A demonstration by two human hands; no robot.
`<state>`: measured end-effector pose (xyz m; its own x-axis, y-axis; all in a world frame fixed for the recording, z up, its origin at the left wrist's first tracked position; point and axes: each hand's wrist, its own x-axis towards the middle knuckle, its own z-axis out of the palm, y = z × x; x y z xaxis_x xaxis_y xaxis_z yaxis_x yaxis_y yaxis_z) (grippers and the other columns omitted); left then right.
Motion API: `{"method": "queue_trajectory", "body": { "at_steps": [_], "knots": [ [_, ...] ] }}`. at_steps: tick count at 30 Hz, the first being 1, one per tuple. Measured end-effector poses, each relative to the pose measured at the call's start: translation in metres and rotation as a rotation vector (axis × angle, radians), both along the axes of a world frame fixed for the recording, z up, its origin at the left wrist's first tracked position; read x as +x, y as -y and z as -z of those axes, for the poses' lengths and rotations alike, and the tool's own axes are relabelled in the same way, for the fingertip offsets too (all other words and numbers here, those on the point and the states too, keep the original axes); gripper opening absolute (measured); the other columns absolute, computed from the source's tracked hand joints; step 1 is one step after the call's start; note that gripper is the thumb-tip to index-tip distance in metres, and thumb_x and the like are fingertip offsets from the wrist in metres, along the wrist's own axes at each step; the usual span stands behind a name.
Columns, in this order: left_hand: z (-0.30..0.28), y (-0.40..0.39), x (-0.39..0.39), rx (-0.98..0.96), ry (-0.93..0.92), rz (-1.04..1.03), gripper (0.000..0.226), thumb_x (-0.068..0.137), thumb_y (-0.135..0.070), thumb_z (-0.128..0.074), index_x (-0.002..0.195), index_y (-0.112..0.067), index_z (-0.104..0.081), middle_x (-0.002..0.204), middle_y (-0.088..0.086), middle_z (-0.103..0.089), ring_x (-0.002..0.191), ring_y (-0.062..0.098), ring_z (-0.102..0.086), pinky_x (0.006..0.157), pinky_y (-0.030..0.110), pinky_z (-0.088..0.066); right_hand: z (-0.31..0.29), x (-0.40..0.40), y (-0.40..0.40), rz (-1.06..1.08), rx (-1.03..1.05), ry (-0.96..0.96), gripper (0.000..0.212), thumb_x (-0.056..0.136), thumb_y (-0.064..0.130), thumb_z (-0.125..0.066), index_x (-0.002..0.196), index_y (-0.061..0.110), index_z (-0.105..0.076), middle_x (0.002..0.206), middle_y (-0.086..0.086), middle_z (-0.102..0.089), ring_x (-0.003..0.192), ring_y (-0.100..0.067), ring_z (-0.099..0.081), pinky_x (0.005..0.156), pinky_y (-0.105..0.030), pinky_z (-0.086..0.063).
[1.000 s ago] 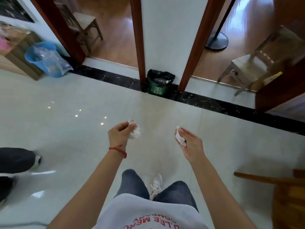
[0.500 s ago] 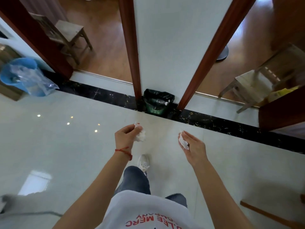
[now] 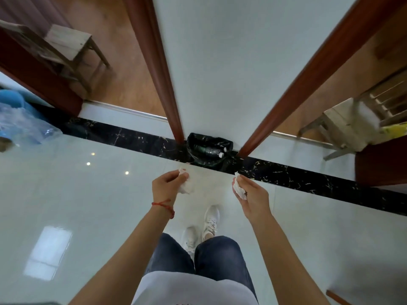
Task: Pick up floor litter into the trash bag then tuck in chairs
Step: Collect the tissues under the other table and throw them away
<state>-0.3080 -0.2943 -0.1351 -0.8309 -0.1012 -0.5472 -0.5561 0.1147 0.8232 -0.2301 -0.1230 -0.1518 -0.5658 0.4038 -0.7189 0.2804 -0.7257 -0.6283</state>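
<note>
From the head view, the person stood on the glossy pale floor (image 3: 66, 205) with both arms stretched forward. The left hand (image 3: 168, 184) had its fingers curled around a crumpled white tissue (image 3: 186, 187), which bulged out on the side toward the other hand. The right hand (image 3: 253, 194) pinched a second white paper scrap (image 3: 239, 188) between thumb and fingers. The two hands were held apart at about the same height, with bare floor showing between them. A red string bracelet (image 3: 164, 205) circled the left wrist. Just beyond the hands, a small bin lined with a black trash bag (image 3: 209, 148) sat on the dark marble strip (image 3: 308, 179) at the foot of the white wall (image 3: 231, 62), between two reddish-brown door frames. A plastic bottle (image 3: 209, 151) lay inside the bag. Through the left doorway a wooden chair (image 3: 66, 45) stood on brown flooring, and through the right doorway a pale chair (image 3: 348, 122) stood near the threshold. A blue bucket with a clear plastic liner (image 3: 19, 122) sat at the left edge of the floor. White sneakers (image 3: 210, 219) and blue jeans (image 3: 218, 258) showed below the hands.
</note>
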Motion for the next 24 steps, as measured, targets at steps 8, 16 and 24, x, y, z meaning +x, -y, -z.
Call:
{"method": "queue_trajectory", "body": {
  "at_steps": [8, 16, 24],
  "knots": [
    [0.050, -0.038, -0.057, -0.058, 0.067, -0.018, 0.010, 0.078, -0.004, -0.068, 0.080, -0.014, -0.068, 0.081, 0.002, -0.065, 0.071, 0.013, -0.058, 0.074, 0.031, -0.051, 0.061, -0.060, -0.039, -0.197, 0.102, -0.013, 0.049, 0.085, -0.002, -0.053, 0.041, 0.013, -0.036, 0.041, 0.001, -0.033, 0.047, -0.015, -0.029, 0.060, -0.027, -0.027],
    [0.139, -0.068, -0.112, -0.118, 0.102, 0.093, 0.010, 0.076, -0.003, -0.070, 0.083, -0.010, -0.069, 0.070, -0.005, -0.064, 0.061, 0.004, -0.057, 0.060, 0.015, -0.050, 0.152, -0.115, -0.053, -0.096, 0.202, 0.272, 0.010, 0.077, 0.006, -0.069, 0.080, 0.015, -0.072, 0.084, -0.008, -0.070, 0.089, -0.024, -0.065, 0.091, -0.035, -0.050],
    [0.240, -0.083, -0.151, -0.180, 0.208, 0.138, 0.015, 0.074, -0.006, -0.072, 0.088, -0.002, -0.071, 0.079, 0.009, -0.066, 0.073, 0.022, -0.060, 0.075, 0.032, -0.054, 0.237, -0.162, -0.053, -0.081, 0.276, 0.357, 0.017, 0.078, 0.006, -0.069, 0.095, 0.005, -0.071, 0.076, 0.005, -0.066, 0.073, -0.007, -0.060, 0.072, -0.018, -0.048]
  ]
}}
